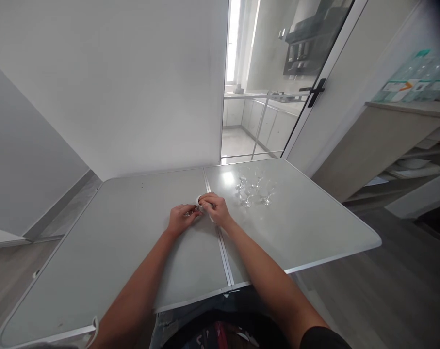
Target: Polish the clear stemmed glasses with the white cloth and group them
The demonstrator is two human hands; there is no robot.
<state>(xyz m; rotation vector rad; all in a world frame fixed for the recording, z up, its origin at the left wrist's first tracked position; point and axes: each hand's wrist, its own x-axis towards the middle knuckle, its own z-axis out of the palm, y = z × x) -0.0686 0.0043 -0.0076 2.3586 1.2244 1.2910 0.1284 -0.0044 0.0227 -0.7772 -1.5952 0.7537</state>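
Above the middle of the table, both hands meet close together. My left hand [181, 219] is closed around a small clear glass [188, 213], mostly covered by the fingers. My right hand [216, 208] pinches a white cloth [198, 200] against the glass; whether it is fabric or paper I cannot tell. A bit of white also shows below the right fingers. To the right of the hands, several small stemmed glasses [246, 199] stand grouped on the tabletop, apart from both hands.
The pale folding table [132, 247] has a metal seam [225, 259] down its middle. A white wall [132, 87] borders its far side. A glazed door with a black handle [317, 92] stands behind. At right, a shelf unit [390, 140] carries plastic bottles [412, 77].
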